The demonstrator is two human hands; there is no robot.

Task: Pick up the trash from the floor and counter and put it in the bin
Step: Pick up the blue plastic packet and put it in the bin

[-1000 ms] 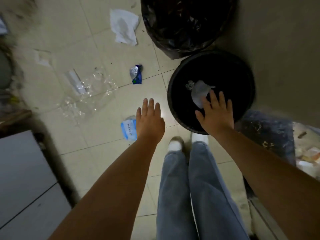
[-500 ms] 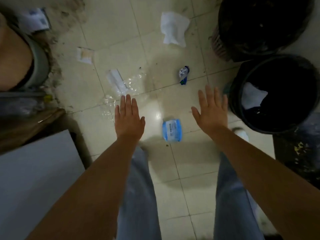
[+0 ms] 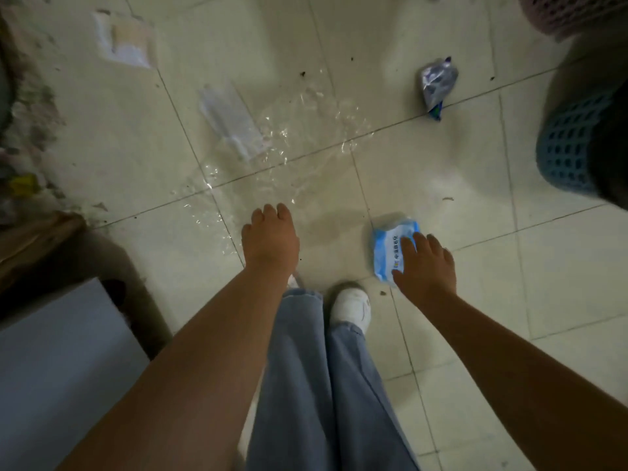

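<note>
A blue and white tissue pack point(image 3: 390, 248) lies on the tiled floor in front of my feet. My right hand point(image 3: 426, 263) reaches down over its right side with fingers spread, touching or nearly touching it. My left hand point(image 3: 270, 241) hangs over the floor to the left, fingers curled down, holding nothing. A clear plastic wrapper point(image 3: 272, 141) with a white strip lies spread farther ahead. A silver and blue snack wrapper point(image 3: 436, 85) sits at the upper right. The bin point(image 3: 571, 154), a blue mesh basket with a black liner, shows at the right edge.
A flat paper scrap point(image 3: 124, 42) lies at the upper left. Dirt and debris line the left wall. A grey cabinet top point(image 3: 51, 368) fills the lower left. My jeans and white shoe point(image 3: 351, 309) are at the bottom centre. A second basket point(image 3: 557, 13) is at the top right.
I have bent closer to the floor. My right hand dropped onto the tissue pack and my left hand lowered with its fingers curling. The bin has slid to the right edge.
</note>
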